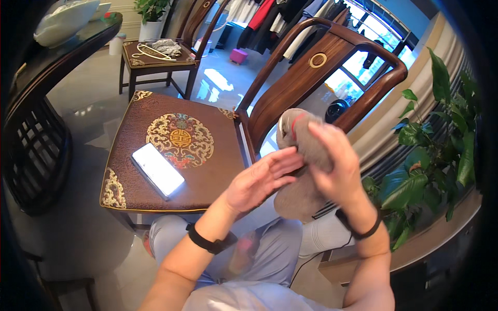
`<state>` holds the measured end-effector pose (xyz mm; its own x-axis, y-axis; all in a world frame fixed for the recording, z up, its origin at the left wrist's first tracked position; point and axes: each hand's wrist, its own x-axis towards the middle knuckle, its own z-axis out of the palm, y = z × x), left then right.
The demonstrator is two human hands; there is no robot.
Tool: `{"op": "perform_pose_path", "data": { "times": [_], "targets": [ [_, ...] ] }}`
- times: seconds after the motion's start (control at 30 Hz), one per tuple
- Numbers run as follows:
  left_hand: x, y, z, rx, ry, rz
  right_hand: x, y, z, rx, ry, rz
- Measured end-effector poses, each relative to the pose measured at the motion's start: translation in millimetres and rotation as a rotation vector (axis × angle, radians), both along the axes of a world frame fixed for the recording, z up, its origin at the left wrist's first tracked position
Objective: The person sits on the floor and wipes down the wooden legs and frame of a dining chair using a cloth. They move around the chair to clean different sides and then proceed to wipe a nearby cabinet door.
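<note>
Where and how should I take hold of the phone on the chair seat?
Probably pinch the phone across its long edges, coming from above its near end: it lies flat and slanted on the seat, and the left hand is nearest that end.

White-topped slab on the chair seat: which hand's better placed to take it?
Likely the left hand: it's nearer the slab, while the right hand is farther, against the grey fabric item.

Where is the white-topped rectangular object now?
Left of centre in the head view, the white-topped object lies on the near chair's seat, by the round emblem, left of the left hand.
</note>
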<state>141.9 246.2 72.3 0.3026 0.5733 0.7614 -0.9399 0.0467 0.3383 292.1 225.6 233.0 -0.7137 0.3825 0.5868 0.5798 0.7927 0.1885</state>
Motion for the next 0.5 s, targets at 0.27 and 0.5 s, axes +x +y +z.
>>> {"op": "perform_pose_path", "data": {
  "times": [0.27, 0.5],
  "targets": [
    [44.6, 34.0, -74.2, 0.016, 0.736, 0.716, -43.3, 70.0, 184.5, 0.736, -0.253, -0.027],
    [60.0, 29.3, -70.4, 0.003, 0.721, 0.701, -41.1, 223.1, 189.3, 0.264, -0.795, -1.254]
  ]
}}
